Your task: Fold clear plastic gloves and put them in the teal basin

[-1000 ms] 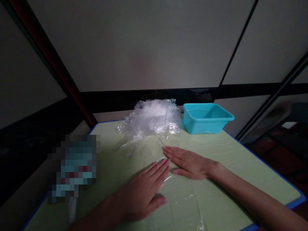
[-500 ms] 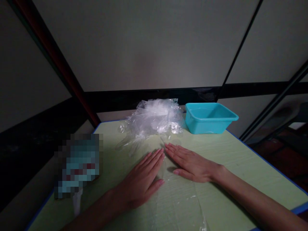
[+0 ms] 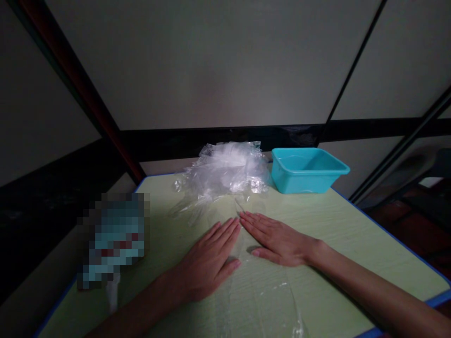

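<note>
While both palms press down on it, the clear plastic sheet (image 3: pixel 262 300) lies spread along the near middle of the green table (image 3: pixel 369 234). It is thin, glossy and nearly see-through, with faint creases catching light at its near end. It looks mostly flattened, though the part beyond the fingertips seems less smooth. The left hand (image 3: pixel 211 256) and right hand (image 3: pixel 278 239) rest open on it, fingers straight and side by side, tips almost meeting in a wedge, gripping nothing. Farther back sits a heap of crumpled clear plastic (image 3: pixel 225 171), with a teal plastic tub (image 3: pixel 310 171) just beside it on the right.
</note>
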A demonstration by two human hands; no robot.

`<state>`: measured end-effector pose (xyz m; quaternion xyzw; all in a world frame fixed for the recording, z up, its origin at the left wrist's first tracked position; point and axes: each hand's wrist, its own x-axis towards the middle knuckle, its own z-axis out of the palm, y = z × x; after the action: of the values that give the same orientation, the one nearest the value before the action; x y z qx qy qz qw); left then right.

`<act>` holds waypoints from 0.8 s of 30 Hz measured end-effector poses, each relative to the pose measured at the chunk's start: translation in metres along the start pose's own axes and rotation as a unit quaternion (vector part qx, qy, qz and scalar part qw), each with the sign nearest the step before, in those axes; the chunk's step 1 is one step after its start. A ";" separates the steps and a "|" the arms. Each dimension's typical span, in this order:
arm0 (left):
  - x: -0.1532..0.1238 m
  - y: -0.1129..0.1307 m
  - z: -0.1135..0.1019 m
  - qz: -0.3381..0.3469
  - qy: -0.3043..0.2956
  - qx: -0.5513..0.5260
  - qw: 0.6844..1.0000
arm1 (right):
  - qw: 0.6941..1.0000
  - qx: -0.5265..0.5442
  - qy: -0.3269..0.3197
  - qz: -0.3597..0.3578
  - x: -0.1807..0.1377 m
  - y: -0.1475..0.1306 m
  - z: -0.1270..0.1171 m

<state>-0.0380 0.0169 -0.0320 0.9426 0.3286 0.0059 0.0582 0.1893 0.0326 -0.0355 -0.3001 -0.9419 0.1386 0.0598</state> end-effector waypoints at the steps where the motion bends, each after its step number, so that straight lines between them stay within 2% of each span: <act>1: 0.000 0.000 0.000 0.000 -0.003 0.000 1.000 | 1.000 0.002 0.002 0.000 0.000 0.000 0.000; 12: 0.000 -0.001 0.002 0.009 0.010 -0.018 1.000 | 1.000 -0.016 -0.006 0.010 0.000 -0.001 0.000; 17: 0.001 -0.002 0.003 0.012 0.017 -0.023 1.000 | 1.000 0.009 0.001 0.001 0.000 0.001 0.001; 21: -0.001 -0.004 0.005 0.009 0.017 -0.014 1.000 | 0.995 0.095 0.026 -0.013 -0.003 0.006 -0.002; 24: -0.002 -0.004 0.003 0.005 0.038 -0.020 0.999 | 0.971 0.225 0.074 0.020 -0.008 0.013 -0.006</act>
<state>-0.0421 0.0180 -0.0358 0.9422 0.3253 0.0486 0.0642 0.2037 0.0395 -0.0341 -0.3073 -0.8734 0.3253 0.1920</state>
